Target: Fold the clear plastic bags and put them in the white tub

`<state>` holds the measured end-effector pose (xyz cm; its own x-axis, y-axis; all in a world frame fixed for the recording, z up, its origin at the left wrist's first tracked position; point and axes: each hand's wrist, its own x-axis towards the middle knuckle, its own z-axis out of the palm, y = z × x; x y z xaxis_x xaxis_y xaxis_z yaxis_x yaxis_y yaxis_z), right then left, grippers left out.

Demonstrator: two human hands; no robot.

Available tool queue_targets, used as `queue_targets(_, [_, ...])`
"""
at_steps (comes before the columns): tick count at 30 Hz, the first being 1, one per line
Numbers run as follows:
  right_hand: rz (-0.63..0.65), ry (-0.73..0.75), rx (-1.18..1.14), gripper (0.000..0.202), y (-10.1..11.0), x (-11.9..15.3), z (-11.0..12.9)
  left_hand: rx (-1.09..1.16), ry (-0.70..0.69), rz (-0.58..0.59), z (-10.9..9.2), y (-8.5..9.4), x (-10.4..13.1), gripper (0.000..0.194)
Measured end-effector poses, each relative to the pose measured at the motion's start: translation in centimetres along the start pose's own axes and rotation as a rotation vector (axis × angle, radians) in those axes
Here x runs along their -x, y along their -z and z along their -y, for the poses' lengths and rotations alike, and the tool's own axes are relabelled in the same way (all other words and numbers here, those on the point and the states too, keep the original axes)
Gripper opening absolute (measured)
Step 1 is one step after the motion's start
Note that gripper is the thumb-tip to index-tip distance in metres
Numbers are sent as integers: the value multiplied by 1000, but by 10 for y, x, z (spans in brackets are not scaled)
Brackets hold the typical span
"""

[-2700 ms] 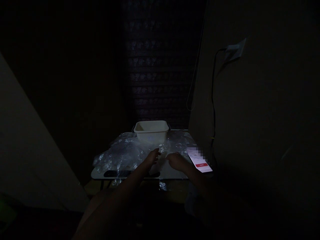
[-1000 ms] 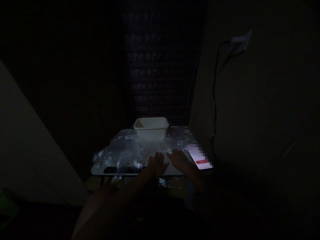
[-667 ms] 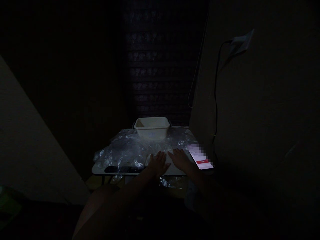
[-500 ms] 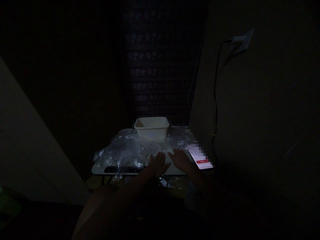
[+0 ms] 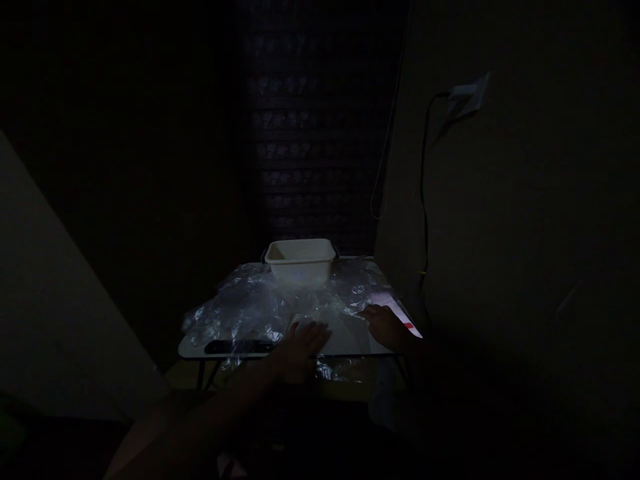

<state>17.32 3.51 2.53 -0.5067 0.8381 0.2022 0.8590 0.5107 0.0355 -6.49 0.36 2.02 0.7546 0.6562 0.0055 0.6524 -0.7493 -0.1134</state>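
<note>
Clear crinkled plastic (image 5: pixel 245 300) is spread over a small white table (image 5: pixel 193 348). My left hand (image 5: pixel 305 340) lies near the table's front edge, its fingers spread over the plastic. To the right, my right hand (image 5: pixel 384 323) is by the plastic's right part, fingers partly bent; the dim light hides whether they pinch its edge. A lit phone screen (image 5: pixel 393 305) is partly covered by that hand. A white rectangular tub (image 5: pixel 300 270) stands at the back of the table.
A dark slot (image 5: pixel 235 347) runs along the table's front left. Behind is a shuttered window (image 5: pixel 290 147) with a hanging cord. On the right wall a black cable (image 5: pixel 424 193) drops from a socket (image 5: pixel 470 97). The room is very dark.
My hands have moved apart: the right one moved right, over part of the phone, and the left one slightly left and nearer. The whole view has shifted a little.
</note>
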Motion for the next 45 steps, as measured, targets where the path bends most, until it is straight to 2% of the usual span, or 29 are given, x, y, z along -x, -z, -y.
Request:
queue_targets(2, [15, 86, -27, 45, -10, 13, 0, -20, -13, -37, -4, -6, 2, 67])
queue_targets(5, [-48, 197, -74, 52, -19, 30, 5, -8, -25, -96, -4, -13, -3, 57])
queue_targets(11, [-77, 226, -180, 57, -12, 43, 15, 178, -48, -206, -4, -5, -12, 34])
queue_targets(17, [-99, 58, -370, 51, -22, 42, 16, 540, 18, -277, -10, 14, -8, 32])
queue_targets(22, [-238, 68, -518, 39, -32, 39, 17, 625, 55, -294, -11, 19, -6, 31])
queue_targets(25, [-247, 25, -629, 27, -28, 34, 19, 575, 43, -293, -10, 15, -8, 34])
queue_targets(28, [-205, -44, -740, 27, -19, 32, 22, 448, 128, -308, -9, 8, -12, 43])
queue_targets(32, [-169, -85, -797, 28, -9, 36, 23, 364, 201, -261, -9, -1, -15, 22])
queue_targets(39, [-198, -88, -823, 24, -21, 37, 16, 519, 268, -288, -7, -4, -15, 25])
queue_targets(42, [-196, -165, -868, 23, -25, 32, 16, 581, 336, -302, -4, -9, -15, 32])
queue_targets(45, [-157, -245, -889, 21, -21, 29, 17, 676, 380, -305, -3, -13, -16, 30])
